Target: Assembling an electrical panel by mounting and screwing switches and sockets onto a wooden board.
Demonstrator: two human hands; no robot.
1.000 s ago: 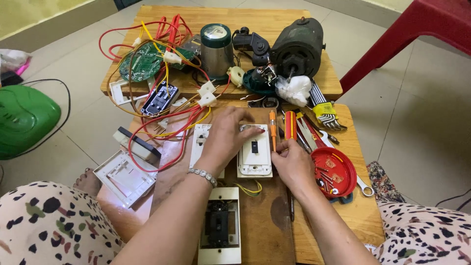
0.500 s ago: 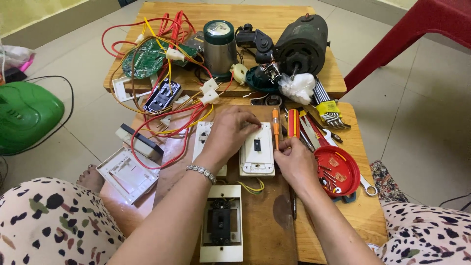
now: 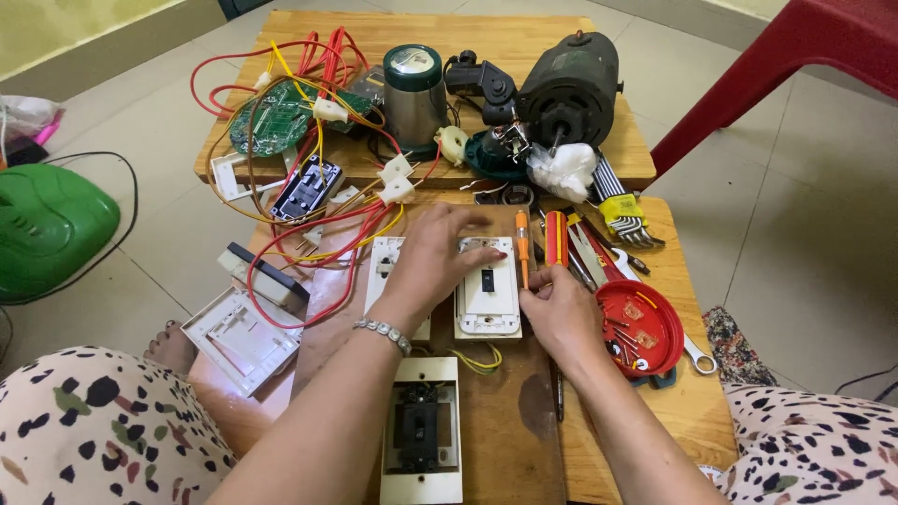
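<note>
My left hand [image 3: 438, 252] lies palm down over the top of a white wall switch plate [image 3: 489, 295] with a small black rocker, fingers spread across its upper edge. My right hand [image 3: 554, 309] rests beside the plate's right edge, fingertips near an orange-handled screwdriver [image 3: 523, 245]. A second white plate [image 3: 384, 271] sits partly under my left wrist. A cream breaker box with a black switch [image 3: 423, 428] lies lower on the wooden board [image 3: 524, 411].
A red dish of screws [image 3: 645, 323], a wrench [image 3: 697, 353], hex keys [image 3: 622, 206] and pliers lie right. Behind are a dark motor [image 3: 569, 89], a metal canister [image 3: 413, 89], a green circuit board [image 3: 269, 126], and red and yellow wires. A white cover [image 3: 238, 339] lies left.
My left hand has slid slightly right over the switch plate. My right hand has moved up along the plate's right edge toward the screwdriver.
</note>
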